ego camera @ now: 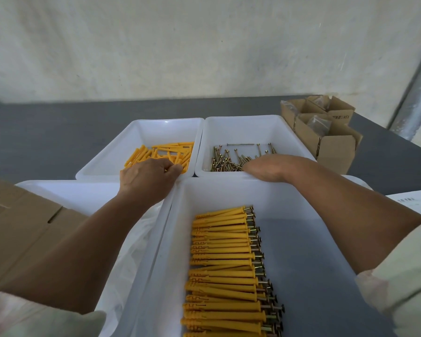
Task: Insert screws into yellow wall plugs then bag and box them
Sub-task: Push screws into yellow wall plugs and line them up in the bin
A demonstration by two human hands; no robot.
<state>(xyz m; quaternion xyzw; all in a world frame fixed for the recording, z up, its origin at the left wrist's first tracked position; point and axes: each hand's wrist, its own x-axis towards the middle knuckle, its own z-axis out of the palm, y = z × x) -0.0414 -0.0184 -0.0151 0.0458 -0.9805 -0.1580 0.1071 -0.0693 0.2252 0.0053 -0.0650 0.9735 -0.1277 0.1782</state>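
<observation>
Loose yellow wall plugs (167, 153) lie in the far left white bin (141, 128). My left hand (147, 177) reaches into that bin, its fingers curled down among the plugs; whether it holds one is hidden. Brass screws (231, 160) lie in the far right white bin (253, 127). My right hand (270, 166) dips into the screw bin with its fingers hidden behind the rim. Several plugs with screws inserted (226, 268) lie stacked in a row in the near white bin (314, 215).
Small open cardboard boxes (326, 132) holding clear bags stand at the back right. A larger cardboard box (22, 227) sits at the near left over another white bin (66, 190), with clear plastic bags (131, 251) beside it. A metal pole (416, 98) rises at far right.
</observation>
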